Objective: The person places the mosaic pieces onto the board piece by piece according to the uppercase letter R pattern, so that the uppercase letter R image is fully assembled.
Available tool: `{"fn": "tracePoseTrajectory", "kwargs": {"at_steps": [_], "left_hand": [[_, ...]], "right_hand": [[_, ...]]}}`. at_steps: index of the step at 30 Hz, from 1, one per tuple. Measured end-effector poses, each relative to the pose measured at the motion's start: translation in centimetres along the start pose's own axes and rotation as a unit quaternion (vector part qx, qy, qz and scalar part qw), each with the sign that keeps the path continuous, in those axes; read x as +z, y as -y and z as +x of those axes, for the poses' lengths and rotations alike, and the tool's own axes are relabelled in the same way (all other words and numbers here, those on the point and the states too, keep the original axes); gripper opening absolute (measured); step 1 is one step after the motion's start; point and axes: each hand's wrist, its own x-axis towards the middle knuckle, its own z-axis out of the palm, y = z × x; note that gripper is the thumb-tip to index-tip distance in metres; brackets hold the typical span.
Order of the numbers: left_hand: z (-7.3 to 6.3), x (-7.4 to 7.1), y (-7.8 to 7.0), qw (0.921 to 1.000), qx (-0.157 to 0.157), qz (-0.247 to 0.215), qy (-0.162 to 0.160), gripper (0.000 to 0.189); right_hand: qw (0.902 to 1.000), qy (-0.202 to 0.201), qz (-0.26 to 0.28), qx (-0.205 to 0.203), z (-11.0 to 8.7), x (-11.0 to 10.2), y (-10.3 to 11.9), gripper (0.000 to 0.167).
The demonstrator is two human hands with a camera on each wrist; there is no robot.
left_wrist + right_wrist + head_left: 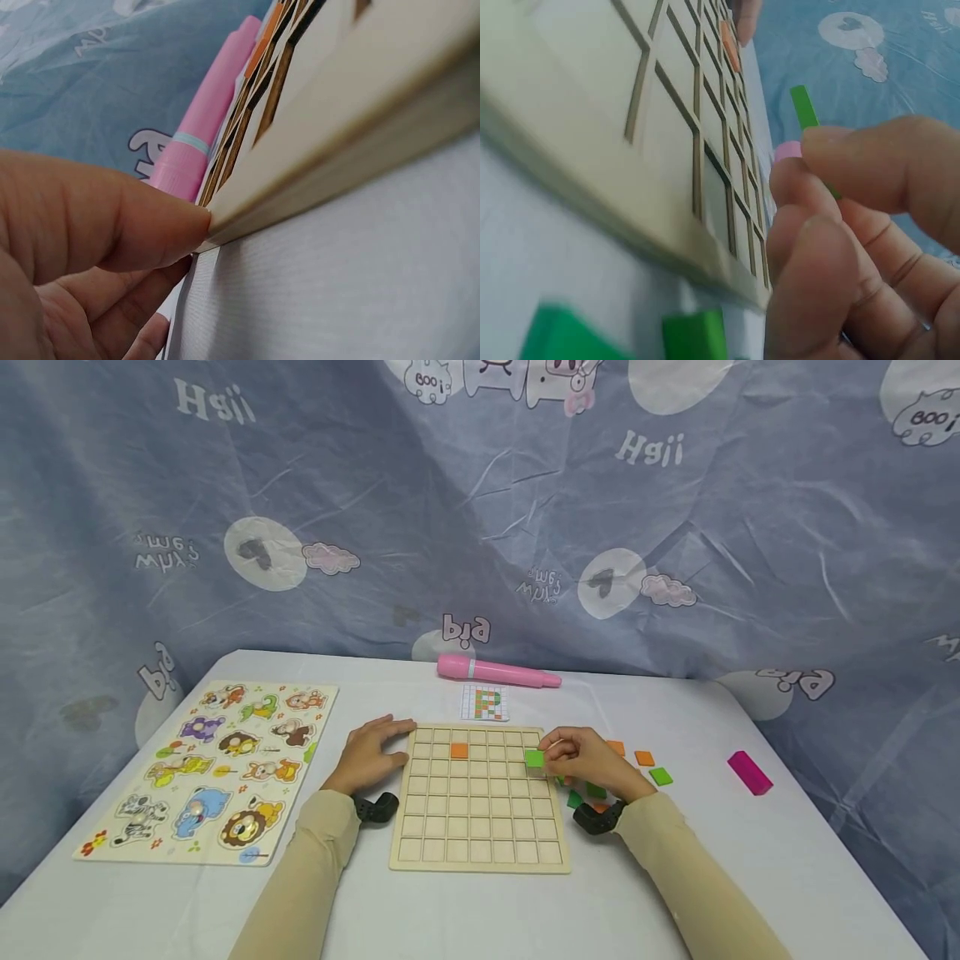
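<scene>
Between the thumb and fingers of my right hand (588,758) a small green square tile (534,758) is pinched, over the right side of the wooden grid board (480,867). In the right wrist view the green tile (804,106) shows edge-on, raised above the board. My left hand (369,755) touches the board's left edge near the far corner; its thumb (150,225) lies against the rim in the left wrist view. One orange tile (459,751) sits in a cell of the second row from the far side.
Loose tiles, such as an orange one (644,758) and a green one (661,776), lie around my right hand. Beyond the board are a pattern card (485,703) and a pink pen (498,672). An animal puzzle (206,768) lies left; a magenta block (750,773) lies right.
</scene>
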Motion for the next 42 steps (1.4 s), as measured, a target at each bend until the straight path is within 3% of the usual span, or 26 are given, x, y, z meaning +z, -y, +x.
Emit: {"fn": "tracePoseTrajectory", "kwargs": {"at_steps": [18,31,42], "left_hand": [[0.3,0.0,0.0,1.0000,-0.003,0.003,-0.003,0.057],[0.1,0.1,0.3,1.0000,0.002,0.002,-0.008,0.056],[0.2,0.1,0.3,0.9999,-0.001,0.005,-0.009,0.056]], "right_hand": [[0.9996,0.018,0.019,0.013,3.8,2.4,2.2,0.029],[0.9989,0.029,-0.034,0.013,6.1,4.6,2.9,0.022],[0.9963,0.038,-0.076,0.011,6.6,5.1,3.7,0.021]]}}
